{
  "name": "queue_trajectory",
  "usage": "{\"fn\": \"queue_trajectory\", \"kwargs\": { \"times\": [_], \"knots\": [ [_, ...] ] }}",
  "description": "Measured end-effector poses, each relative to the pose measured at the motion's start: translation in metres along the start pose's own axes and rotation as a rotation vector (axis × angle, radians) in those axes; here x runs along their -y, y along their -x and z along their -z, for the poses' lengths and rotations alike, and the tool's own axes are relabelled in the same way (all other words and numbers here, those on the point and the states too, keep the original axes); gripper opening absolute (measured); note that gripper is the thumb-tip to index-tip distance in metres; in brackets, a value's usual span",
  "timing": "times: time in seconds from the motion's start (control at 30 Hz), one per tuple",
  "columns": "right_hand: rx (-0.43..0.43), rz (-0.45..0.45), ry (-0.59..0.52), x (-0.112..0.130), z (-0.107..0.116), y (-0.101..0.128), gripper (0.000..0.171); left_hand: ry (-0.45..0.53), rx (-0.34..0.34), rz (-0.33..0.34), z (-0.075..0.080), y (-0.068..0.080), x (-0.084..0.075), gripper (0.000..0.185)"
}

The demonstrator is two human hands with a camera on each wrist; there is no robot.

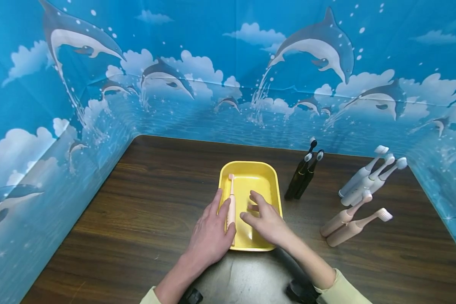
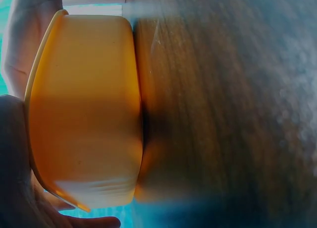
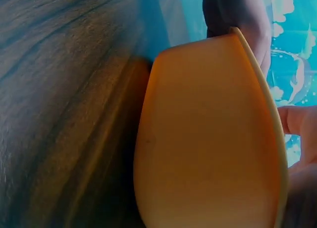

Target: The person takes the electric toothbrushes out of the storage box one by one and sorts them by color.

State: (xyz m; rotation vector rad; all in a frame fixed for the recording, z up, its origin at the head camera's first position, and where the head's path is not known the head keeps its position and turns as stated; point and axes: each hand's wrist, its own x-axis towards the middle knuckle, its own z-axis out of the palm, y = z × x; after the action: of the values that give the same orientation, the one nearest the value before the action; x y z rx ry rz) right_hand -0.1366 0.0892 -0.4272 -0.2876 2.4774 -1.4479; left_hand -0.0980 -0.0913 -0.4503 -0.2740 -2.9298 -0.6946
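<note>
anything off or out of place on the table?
Nothing spilled or damaged. The toothbrushes lie sorted by colour: black trio, grey-white trio, pink pair. One pink toothbrush lies apart in the yellow tray, left hand holding it, right hand over the tray.

You're working on a dark wood-grain table (image 1: 148,198) with a faint sheen, where the yellow tray (image 1: 251,173) looks like smooth, slightly glossy plastic, the pink toothbrush (image 1: 231,207) matt plastic, and the printed dolphin backdrop (image 1: 213,84) creased, satiny sheet.
</note>
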Motion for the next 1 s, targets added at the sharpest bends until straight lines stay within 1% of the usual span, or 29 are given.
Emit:
{"fn": "queue_trajectory", "kwargs": {
  "times": [0.07,0.2,0.3,0.43,0.53,0.67,0.77,0.9,1.0],
  "knots": [
    [0.017,-0.004,-0.013,-0.002,-0.004,-0.002,0.072,0.0,-0.004,0.0,0.0,0.0,0.0,0.058],
    [0.037,-0.01,-0.076,-0.003,-0.009,-0.008,0.069,0.0,-0.012,0.0,0.0,0.0,0.0,0.058],
    [0.077,-0.05,-0.149,-0.004,-0.011,-0.011,0.069,0.003,-0.008,0.003,-0.001,0.001,0.0,0.057],
    [0.168,-0.112,-0.288,-0.005,-0.014,-0.013,0.071,0.009,0.001,0.005,-0.001,0.001,0.0,0.057],
    [0.226,-0.143,-0.424,-0.004,-0.015,-0.014,0.069,0.011,-0.004,0.0,-0.001,0.0,0.0,0.057],
    [0.256,-0.19,-0.562,-0.005,-0.013,-0.017,0.064,0.02,-0.001,-0.003,-0.001,-0.001,-0.001,0.057],
    [0.271,-0.223,-0.604,-0.006,-0.013,-0.02,0.062,0.025,0.012,0.006,-0.001,-0.002,-0.001,0.057],
    [0.299,-0.239,-0.613,-0.008,-0.013,-0.02,0.061,0.033,0.021,0.017,-0.001,-0.002,-0.001,0.057],
    [0.371,-0.232,-0.606,-0.009,-0.013,-0.019,0.06,0.043,0.024,0.016,-0.001,-0.002,-0.001,0.058]
  ]
}}
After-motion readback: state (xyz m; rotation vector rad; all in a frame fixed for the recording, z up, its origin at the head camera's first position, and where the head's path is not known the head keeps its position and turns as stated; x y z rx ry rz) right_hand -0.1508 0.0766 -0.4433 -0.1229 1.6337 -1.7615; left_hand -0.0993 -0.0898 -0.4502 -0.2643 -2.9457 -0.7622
